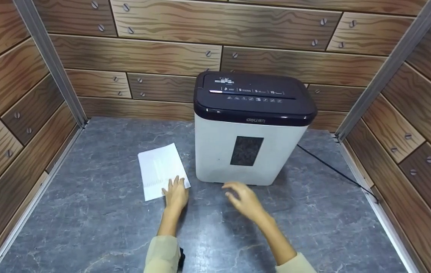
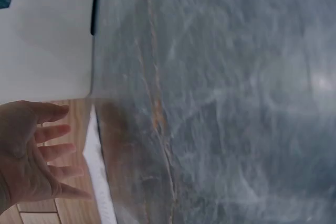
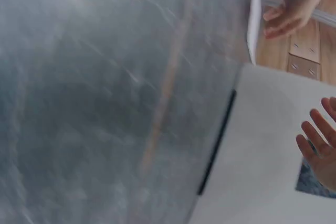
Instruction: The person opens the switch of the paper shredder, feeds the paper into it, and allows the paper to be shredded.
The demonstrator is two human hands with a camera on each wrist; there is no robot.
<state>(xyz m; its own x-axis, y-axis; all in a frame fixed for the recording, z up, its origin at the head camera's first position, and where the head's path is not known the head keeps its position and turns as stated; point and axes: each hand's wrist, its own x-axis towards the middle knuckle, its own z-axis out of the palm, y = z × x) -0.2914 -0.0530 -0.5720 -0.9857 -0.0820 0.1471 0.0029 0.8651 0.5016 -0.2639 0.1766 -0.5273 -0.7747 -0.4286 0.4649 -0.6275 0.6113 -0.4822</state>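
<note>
White paper [image 1: 158,163], with faint print near its lower edge, lies on the grey marbled surface to the left. Over its lower right corner is my left hand [image 1: 176,195], fingers spread; in the left wrist view the hand [image 2: 23,153] appears with straight fingers near the paper edge [image 2: 97,171]. Whether the fingertips touch the sheet I cannot tell. My right hand [image 1: 246,201] hovers in front of a white paper shredder [image 1: 215,151] with a dark top, holding nothing. Its fingers look loosely bent in the head view, extended in the right wrist view [image 3: 323,153].
A black power cord [image 1: 333,168] runs from behind the shredder to the right wall. Wood-patterned panels [image 1: 162,57] enclose the back and both sides, with grey metal posts [image 1: 49,60] at the corners. The shredder has a dark window [image 1: 246,151] in front.
</note>
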